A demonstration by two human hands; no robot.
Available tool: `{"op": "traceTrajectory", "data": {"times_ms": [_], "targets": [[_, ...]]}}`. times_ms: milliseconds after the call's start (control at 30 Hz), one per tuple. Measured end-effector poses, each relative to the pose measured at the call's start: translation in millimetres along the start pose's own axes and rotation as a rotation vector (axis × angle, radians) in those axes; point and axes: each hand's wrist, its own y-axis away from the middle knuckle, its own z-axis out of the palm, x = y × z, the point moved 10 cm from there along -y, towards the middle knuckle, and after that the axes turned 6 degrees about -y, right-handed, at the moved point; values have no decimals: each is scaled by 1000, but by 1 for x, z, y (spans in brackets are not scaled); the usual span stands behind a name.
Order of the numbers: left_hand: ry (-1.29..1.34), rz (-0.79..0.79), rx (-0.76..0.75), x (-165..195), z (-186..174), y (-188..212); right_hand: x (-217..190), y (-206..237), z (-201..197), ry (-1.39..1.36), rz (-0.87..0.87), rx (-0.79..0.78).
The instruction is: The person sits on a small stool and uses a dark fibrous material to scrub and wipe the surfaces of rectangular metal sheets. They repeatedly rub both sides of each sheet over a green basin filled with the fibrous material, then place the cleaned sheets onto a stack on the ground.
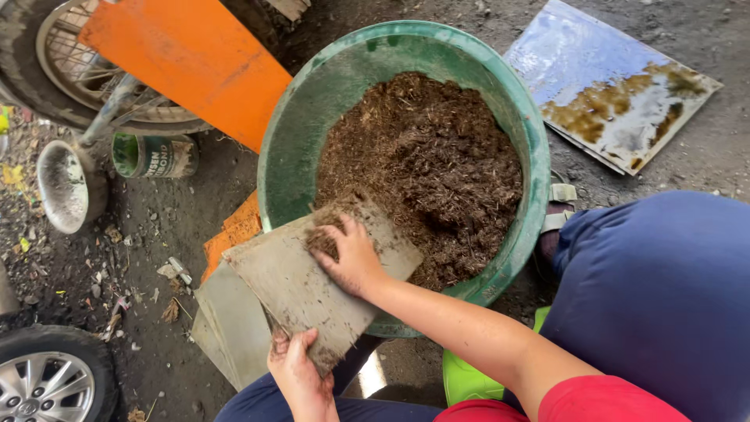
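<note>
1 green tub [297, 117] holds brown mulch [426, 164]. The left hand [299, 373] grips 1 grey board [301, 285]; the right hand [353, 256], fingers curled, presses mulch onto it.

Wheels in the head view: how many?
2. A spoked wheel at top left, partly behind the orange board; a car wheel with a silver rim at bottom left, cropped. Others may lie out of frame.

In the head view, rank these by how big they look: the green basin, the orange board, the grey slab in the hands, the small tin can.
1. Green basin, largest.
2. Orange board, partly cut off by the frame, so unsure against the next.
3. Grey slab, held nearer the camera.
4. Tin can, smallest.
</note>
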Motion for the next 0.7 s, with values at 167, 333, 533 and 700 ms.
{"op": "traceTrajectory", "data": {"times_ms": [167,333,533,700], "targets": [[88,0,24,48,-6,11,50,-25,-60,-13,75,111],[24,51,65,70,-15,-10,164,-34,-118,351,508,-22],[-108,117,-86,10,4,-105,201,10,-79,1068,481,-453],[-704,157,-301,-30,46,-148,222,51,-71,1260,524,-680]]}}
